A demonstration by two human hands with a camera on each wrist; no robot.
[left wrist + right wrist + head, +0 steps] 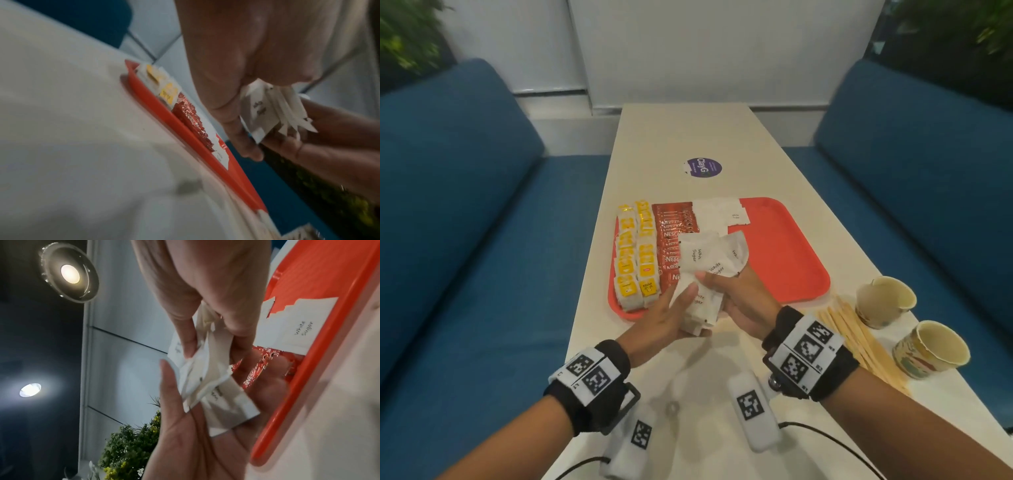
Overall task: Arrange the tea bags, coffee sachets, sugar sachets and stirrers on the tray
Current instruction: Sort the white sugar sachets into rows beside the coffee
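Several sugar sachets [703, 270] are bunched in both hands, held just above the near edge of the red tray [791, 253], fanned and uneven. Left hand [671, 318] cups the bunch from below with thumb over the top, fingers curled round it. Right hand [739, 294] pinches the upper sachets between thumb and fingers; the right wrist view shows it peeling a few off the bunch.

On the tray already: tea bags [635, 263] in two rows at the left edge, coffee sachets [671, 240] in a row just beside them, and a few placed sugar sachets [719, 214] at the far side next to the coffee. Right half of the tray is bare.

Stirrers [859, 339] lie on the table [688, 137] to the right of the tray, beside two paper cups [904, 322]. Not yet on the tray.

My read: step in hand is squaring up the sugar bunch and laying it down.
- Keep the left hand as the holder, feed off the top with the right.
- Align edges before setting down; the bunch is splayed and will slide apart if dropped.
- Continue the row from the placed sugar toward the near rim, overlapping like the coffee row.
- Leave the right strip free for the stirrers.
- Don't nudge the coffee row while lowering.
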